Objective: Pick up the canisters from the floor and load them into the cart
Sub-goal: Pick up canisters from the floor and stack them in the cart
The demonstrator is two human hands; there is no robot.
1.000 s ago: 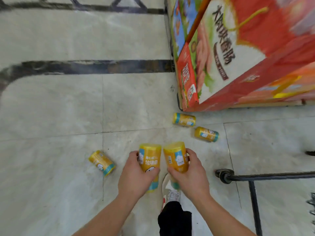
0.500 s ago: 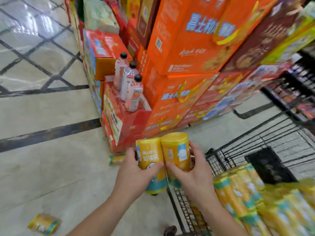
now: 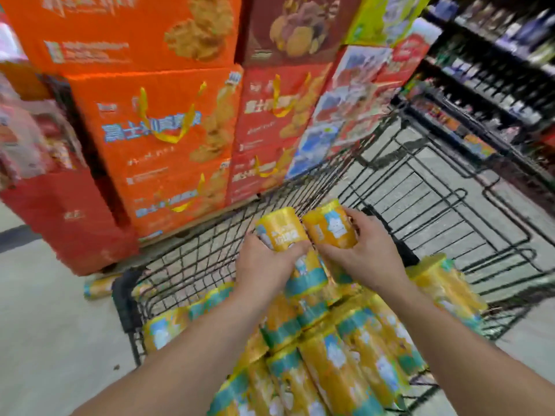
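My left hand (image 3: 264, 267) grips a yellow canister with a teal band (image 3: 282, 232), and my right hand (image 3: 363, 250) grips a second one (image 3: 329, 229). Both canisters are held side by side over the black wire cart (image 3: 420, 187), just above a pile of several like canisters (image 3: 336, 349) lying in the cart's near end. One more canister (image 3: 97, 286) lies on the floor to the left of the cart, by its corner.
Stacked orange and red boxes (image 3: 156, 130) rise right behind the cart's far left side. Dark store shelving (image 3: 495, 70) runs along the right. Pale tiled floor (image 3: 45, 340) spreads to the left. The cart's far half shows bare wire.
My view swung up from the floor to the cart. Both hands carried their canisters from floor level up and right, over the cart's load.
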